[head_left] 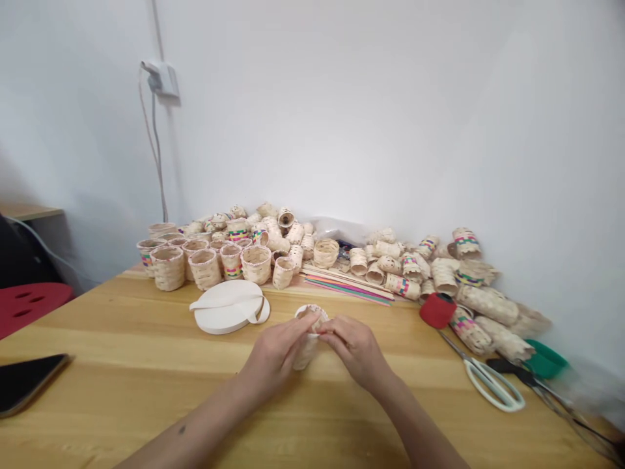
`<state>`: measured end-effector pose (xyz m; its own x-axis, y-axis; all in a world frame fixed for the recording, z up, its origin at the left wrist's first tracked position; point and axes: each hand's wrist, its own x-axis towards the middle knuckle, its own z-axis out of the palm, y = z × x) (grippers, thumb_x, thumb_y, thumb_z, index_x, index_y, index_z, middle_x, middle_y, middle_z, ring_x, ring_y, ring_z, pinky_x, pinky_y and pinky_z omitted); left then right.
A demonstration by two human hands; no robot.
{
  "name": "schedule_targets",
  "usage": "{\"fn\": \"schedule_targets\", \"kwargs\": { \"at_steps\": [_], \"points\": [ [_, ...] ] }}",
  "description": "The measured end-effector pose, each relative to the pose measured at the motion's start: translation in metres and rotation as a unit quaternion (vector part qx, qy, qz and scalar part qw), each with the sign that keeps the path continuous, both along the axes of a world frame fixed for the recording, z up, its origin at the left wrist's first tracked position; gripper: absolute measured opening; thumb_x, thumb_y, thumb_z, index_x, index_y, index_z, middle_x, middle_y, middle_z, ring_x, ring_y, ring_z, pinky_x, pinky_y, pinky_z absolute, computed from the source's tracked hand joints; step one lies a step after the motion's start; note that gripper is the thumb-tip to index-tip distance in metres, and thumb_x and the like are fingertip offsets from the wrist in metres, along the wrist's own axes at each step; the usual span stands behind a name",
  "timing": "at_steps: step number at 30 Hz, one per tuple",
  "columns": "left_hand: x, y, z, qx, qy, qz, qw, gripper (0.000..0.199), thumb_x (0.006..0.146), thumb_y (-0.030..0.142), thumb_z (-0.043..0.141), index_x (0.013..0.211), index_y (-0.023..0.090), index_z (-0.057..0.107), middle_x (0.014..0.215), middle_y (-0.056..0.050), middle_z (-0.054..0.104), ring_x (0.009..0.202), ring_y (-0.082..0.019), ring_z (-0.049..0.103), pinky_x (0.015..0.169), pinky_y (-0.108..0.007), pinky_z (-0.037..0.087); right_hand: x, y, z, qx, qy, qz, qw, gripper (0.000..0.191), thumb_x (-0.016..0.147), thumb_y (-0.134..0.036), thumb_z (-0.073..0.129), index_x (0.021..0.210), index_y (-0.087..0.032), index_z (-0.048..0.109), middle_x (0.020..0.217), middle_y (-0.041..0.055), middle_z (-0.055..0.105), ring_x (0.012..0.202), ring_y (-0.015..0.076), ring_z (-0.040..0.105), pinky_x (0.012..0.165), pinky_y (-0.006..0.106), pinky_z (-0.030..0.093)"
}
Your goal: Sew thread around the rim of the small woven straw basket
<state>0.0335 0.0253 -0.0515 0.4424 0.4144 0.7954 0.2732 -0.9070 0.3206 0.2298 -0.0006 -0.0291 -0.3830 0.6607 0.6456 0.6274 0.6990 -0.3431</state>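
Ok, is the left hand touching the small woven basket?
Touching: the head view shows the left hand with its fingers over the rim of the small woven basket.

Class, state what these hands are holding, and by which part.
The left hand and right hand pinch a small woven basket at its rim.

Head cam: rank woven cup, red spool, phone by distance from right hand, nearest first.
1. woven cup: in the grip, just left of the right hand
2. red spool: to the right, farther along the table
3. phone: far left, at the table's edge
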Motion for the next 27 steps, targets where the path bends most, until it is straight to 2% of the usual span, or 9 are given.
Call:
{"fn": "schedule_targets", "kwargs": {
  "at_steps": [2,5,10,16,18,20,22,24,27],
  "points": [
    [-0.002,0.0,0.002,-0.004,-0.017,0.02,1.0,0.046,0.092,0.009,0.04,0.136,0.02,0.041,0.12,-0.01,0.065,0.108,-0.017,0.063,0.09,-0.028,0.052,0.003,0.003,-0.002,-0.021,-0.008,-0.006,1.0,0.025,0.098,-0.031,0.042,0.089,-0.02,0.063,0.082,0.0035,0.065,0.076,0.0165,0.059,0.068,0.026,0.044],
    [-0.006,0.003,0.007,0.006,-0.039,0.056,0.998,0.037,0.091,0.008,0.043,0.126,0.018,0.051,0.114,-0.01,0.068,0.105,-0.017,0.064,0.09,-0.029,0.051,0.007,0.005,-0.003,-0.031,-0.014,-0.016,0.999,0.024,0.099,-0.029,0.041,0.09,-0.02,0.061,0.083,0.0032,0.064,0.078,0.0167,0.059,0.069,0.026,0.043],
    [-0.008,0.007,0.014,0.044,-0.027,0.028,0.998,0.021,0.09,0.011,0.049,0.103,0.017,0.064,0.104,-0.009,0.07,0.096,-0.016,0.066,0.083,-0.026,0.053,0.01,0.008,-0.005,-0.027,-0.026,-0.014,0.999,0.023,0.099,-0.029,0.04,0.09,-0.02,0.06,0.083,0.0033,0.064,0.079,0.0173,0.059,0.068,0.026,0.042],
    [-0.005,0.007,0.012,0.087,0.007,0.007,0.996,0.017,0.089,0.014,0.053,0.1,0.016,0.066,0.096,-0.01,0.07,0.09,-0.017,0.066,0.076,-0.026,0.052,0.006,0.005,-0.008,-0.007,-0.029,-0.018,0.999,0.029,0.1,-0.033,0.037,0.088,-0.02,0.06,0.081,0.0046,0.063,0.076,0.0187,0.057,0.067,0.027,0.04],
    [-0.004,0.006,0.014,0.05,0.016,-0.002,0.999,0.016,0.09,0.015,0.053,0.098,0.016,0.066,0.093,-0.009,0.07,0.087,-0.017,0.065,0.075,-0.026,0.051,0.004,0.002,-0.005,-0.006,-0.025,-0.022,0.999,0.03,0.1,-0.034,0.036,0.087,-0.02,0.06,0.08,0.0047,0.063,0.075,0.0187,0.056,0.066,0.028,0.04],
    [-0.005,0.004,0.018,-0.022,0.03,-0.023,0.999,0.015,0.09,0.016,0.052,0.094,0.017,0.066,0.09,-0.007,0.068,0.084,-0.016,0.063,0.073,-0.025,0.049,0.002,0.0,-0.002,-0.011,-0.021,-0.021,1.0,0.029,0.099,-0.033,0.037,0.087,-0.02,0.06,0.079,0.0041,0.064,0.075,0.018,0.057,0.066,0.027,0.041],
    [-0.006,0.003,0.023,-0.104,0.042,-0.05,0.992,0.015,0.091,0.017,0.05,0.092,0.017,0.065,0.086,-0.005,0.067,0.081,-0.016,0.062,0.072,-0.024,0.047,0.003,0.0,0.002,-0.047,-0.023,-0.036,0.998,0.025,0.097,-0.031,0.042,0.088,-0.021,0.063,0.081,0.002,0.066,0.077,0.0162,0.059,0.069,0.024,0.044],
    [-0.007,0.003,0.027,-0.164,0.045,-0.072,0.983,0.017,0.091,0.018,0.049,0.089,0.017,0.065,0.084,-0.004,0.065,0.078,-0.015,0.061,0.071,-0.024,0.046,0.009,0.003,0.004,-0.093,-0.022,-0.09,0.991,0.022,0.095,-0.029,0.045,0.09,-0.023,0.066,0.086,0.0002,0.068,0.081,0.0146,0.062,0.072,0.022,0.046],
    [-0.009,0.005,0.029,-0.203,0.034,-0.089,0.974,0.018,0.091,0.022,0.048,0.087,0.016,0.065,0.083,-0.004,0.064,0.078,-0.016,0.059,0.071,-0.025,0.044,0.034,0.012,0.004,-0.117,-0.005,-0.232,0.966,0.023,0.093,-0.029,0.046,0.093,-0.022,0.067,0.092,0.0042,0.07,0.086,0.0184,0.064,0.075,0.026,0.047]
  ]
}}
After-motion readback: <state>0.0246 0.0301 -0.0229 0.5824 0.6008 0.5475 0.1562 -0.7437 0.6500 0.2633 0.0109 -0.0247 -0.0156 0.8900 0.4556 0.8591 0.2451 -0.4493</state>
